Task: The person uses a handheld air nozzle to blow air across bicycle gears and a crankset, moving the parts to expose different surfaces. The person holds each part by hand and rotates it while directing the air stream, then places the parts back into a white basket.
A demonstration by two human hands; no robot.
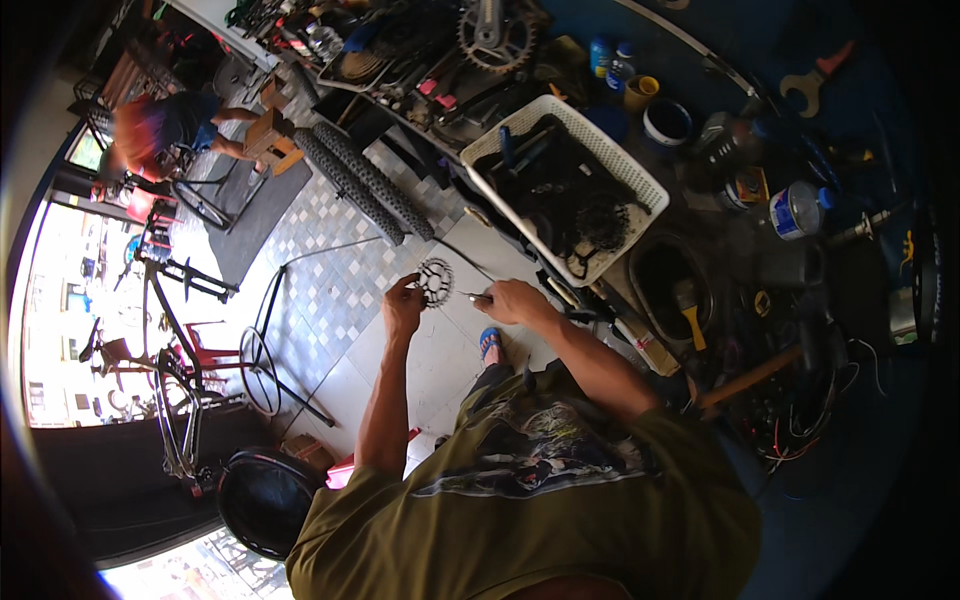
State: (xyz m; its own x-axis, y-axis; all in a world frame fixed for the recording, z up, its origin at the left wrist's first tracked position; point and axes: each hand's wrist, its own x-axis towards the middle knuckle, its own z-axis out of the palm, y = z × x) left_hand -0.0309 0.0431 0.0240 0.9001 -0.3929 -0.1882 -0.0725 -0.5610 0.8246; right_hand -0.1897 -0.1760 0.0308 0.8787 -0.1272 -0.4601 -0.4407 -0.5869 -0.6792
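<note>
My left hand (402, 305) pinches a toothed bicycle sprocket (437, 283) by its left edge, holding it upright above the tiled floor. The sprocket's face has cut-out openings between its arms. Just to its right, my right hand (508, 301) is closed around a small, thin metal tool (476, 296) whose tip points toward the sprocket. Its exact kind is too small to make out, and most of it is hidden in the fingers. A small gap shows between the tip and the sprocket.
On the cluttered bench to my right stands a white plastic basket (629, 171) of dark parts, near a yellow-handled brush (694, 322) and a crankset (490, 38). Two knobby tyres (362, 182) lie ahead. Leftward are a bicycle frame (165, 330), a black tub (262, 505) and another person (165, 130).
</note>
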